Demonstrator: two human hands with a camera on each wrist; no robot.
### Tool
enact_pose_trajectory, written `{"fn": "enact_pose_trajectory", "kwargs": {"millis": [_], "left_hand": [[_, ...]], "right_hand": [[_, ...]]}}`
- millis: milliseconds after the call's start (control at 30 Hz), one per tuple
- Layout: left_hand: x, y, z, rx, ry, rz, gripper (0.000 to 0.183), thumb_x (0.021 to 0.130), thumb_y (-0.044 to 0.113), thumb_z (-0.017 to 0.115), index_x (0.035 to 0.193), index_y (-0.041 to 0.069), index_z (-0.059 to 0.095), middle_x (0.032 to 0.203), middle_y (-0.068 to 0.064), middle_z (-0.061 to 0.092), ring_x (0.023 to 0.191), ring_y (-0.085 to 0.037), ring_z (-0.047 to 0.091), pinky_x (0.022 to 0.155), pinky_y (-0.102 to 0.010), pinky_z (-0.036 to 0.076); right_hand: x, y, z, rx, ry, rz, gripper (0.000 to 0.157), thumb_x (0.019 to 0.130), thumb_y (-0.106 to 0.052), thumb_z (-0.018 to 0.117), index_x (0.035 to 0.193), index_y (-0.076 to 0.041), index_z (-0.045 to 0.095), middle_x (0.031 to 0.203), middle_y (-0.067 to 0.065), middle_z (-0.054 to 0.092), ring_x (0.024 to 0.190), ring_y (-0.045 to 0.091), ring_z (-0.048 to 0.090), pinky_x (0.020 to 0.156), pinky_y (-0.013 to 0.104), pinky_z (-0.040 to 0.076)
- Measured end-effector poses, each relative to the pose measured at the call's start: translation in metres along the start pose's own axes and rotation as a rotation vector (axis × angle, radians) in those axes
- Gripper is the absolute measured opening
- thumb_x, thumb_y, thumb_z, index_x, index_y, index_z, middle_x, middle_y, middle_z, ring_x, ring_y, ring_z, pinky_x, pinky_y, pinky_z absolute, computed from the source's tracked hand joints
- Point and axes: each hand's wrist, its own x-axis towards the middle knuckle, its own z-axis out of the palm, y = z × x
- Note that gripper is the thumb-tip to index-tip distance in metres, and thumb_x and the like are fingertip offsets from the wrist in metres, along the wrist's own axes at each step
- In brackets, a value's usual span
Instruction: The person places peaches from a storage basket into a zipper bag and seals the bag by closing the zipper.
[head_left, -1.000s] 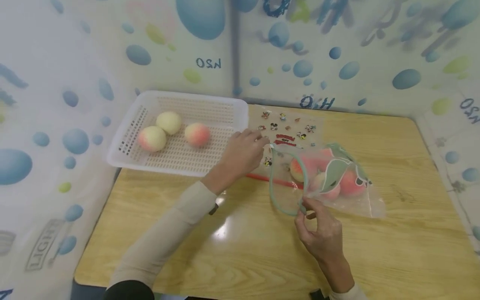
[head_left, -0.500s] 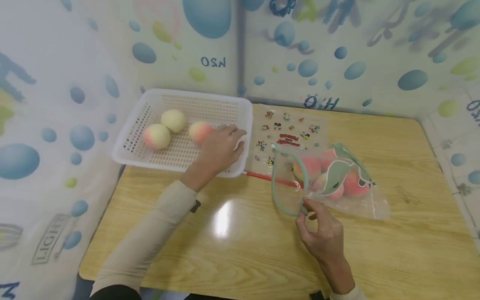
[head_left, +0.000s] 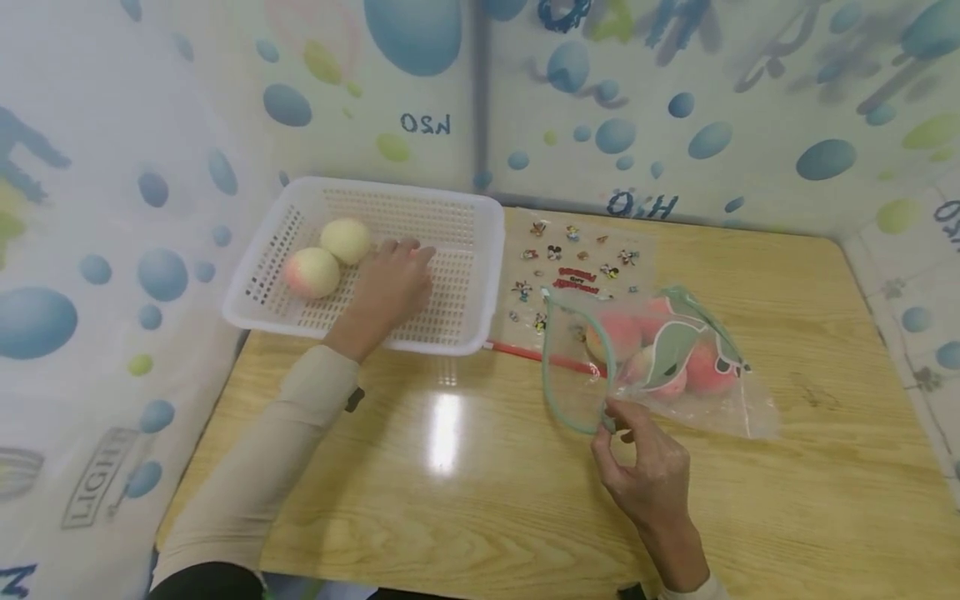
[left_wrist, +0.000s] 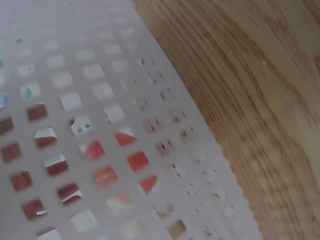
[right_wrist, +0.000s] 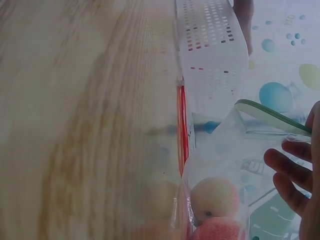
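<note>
My left hand reaches into the white plastic basket, its fingers curled over a peach that it mostly hides. Through the basket's holes in the left wrist view, pink patches of this peach show beside darker fingers. Two pale peaches lie left of the hand. My right hand pinches the green-edged mouth of a clear zip bag between thumb and fingers, and the mouth stands open toward the basket. Several peaches are inside the bag.
A flat clear bag with cartoon prints and a red zip strip lies between basket and zip bag, partly under the latter. The wooden table meets a bubble-patterned backdrop behind and at the sides.
My left hand has moved left from beside the bag's mouth into the basket and onto the right-hand peach. My right hand keeps its pinch on the bag's edge.
</note>
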Motion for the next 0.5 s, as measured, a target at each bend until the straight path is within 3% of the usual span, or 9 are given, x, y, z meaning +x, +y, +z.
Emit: {"fn": "enact_pose_trajectory", "kwargs": {"millis": [100,267,400,500], "left_hand": [[0.001,-0.009,0.005,0.015,-0.019,-0.027,0.043,0.086,0.026,0.052,0.124,0.008,0.050,0.127,-0.018,0.047,0.110,-0.038,0.043,0.083,-0.052,0.042],[0.002,-0.017,0.009,0.006,0.031,-0.019,0.046,0.081,0.028,0.058,0.121,0.006,0.052,0.124,-0.020,0.048,0.108,-0.038,0.043,0.076,-0.052,0.044],[0.003,-0.019,0.009,-0.003,0.058,-0.012,0.044,0.078,0.028,0.062,0.114,0.004,0.054,0.115,-0.020,0.051,0.101,-0.038,0.046,0.069,-0.051,0.045],[0.004,-0.020,0.008,-0.006,0.040,-0.027,0.039,0.079,0.030,0.062,0.107,0.004,0.055,0.106,-0.019,0.052,0.094,-0.037,0.047,0.066,-0.050,0.045]], "right_hand": [[-0.001,0.000,-0.001,-0.002,0.009,-0.003,0.027,0.077,-0.015,0.050,0.091,0.005,0.062,0.076,0.008,0.065,0.050,0.017,0.058,0.039,0.025,0.045],[0.000,0.001,-0.003,0.001,0.014,-0.004,0.027,0.076,-0.015,0.051,0.091,0.005,0.063,0.076,0.008,0.065,0.051,0.017,0.057,0.039,0.026,0.045],[0.000,0.002,-0.004,0.003,0.014,-0.006,0.027,0.076,-0.014,0.052,0.092,0.005,0.063,0.077,0.008,0.065,0.051,0.017,0.058,0.039,0.026,0.045],[0.000,0.003,-0.005,-0.001,0.011,-0.005,0.027,0.076,-0.015,0.051,0.091,0.005,0.063,0.077,0.008,0.065,0.051,0.016,0.058,0.040,0.025,0.045]]}}
